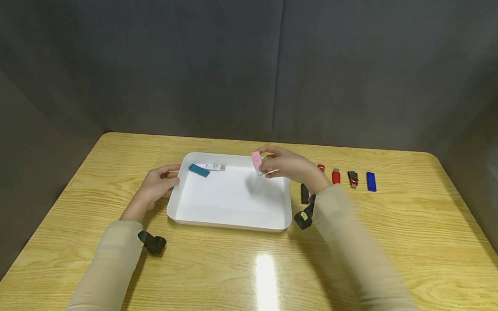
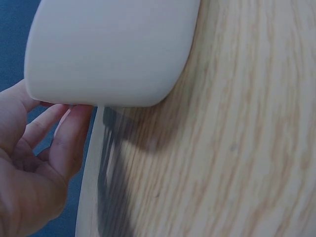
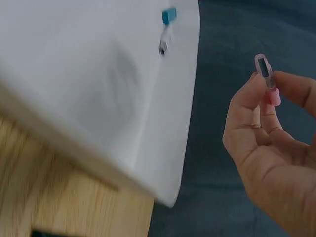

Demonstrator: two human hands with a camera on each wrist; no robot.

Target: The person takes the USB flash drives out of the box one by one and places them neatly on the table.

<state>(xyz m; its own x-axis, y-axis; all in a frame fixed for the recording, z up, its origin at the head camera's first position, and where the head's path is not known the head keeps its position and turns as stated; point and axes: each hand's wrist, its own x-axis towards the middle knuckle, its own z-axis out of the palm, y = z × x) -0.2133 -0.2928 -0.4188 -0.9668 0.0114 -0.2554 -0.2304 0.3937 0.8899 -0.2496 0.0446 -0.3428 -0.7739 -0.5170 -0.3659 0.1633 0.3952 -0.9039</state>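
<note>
My right hand point(image 1: 289, 163) pinches a pink USB flash drive point(image 1: 257, 160) between thumb and fingers, above the right back part of a white tray point(image 1: 232, 218). The right wrist view shows the pink drive point(image 3: 274, 97) with a clear cap over its connector end. Inside the tray, at its left back corner, a teal flash drive point(image 1: 199, 170) lies against a white flash drive point(image 1: 214, 166). My left hand point(image 1: 155, 185) touches the outside of the tray's left wall with loosely bent fingers; in the left wrist view the fingers point(image 2: 69, 140) meet the wall, their tips partly hidden.
Right of the tray, on the wooden table point(image 1: 207, 276), lie a black flash drive point(image 1: 304, 193), a red one point(image 1: 336, 176), a black-and-red one point(image 1: 352, 179) and a blue one point(image 1: 371, 181). Another red one point(image 1: 321, 168) is partly hidden by my right wrist. A dark curtain hangs behind.
</note>
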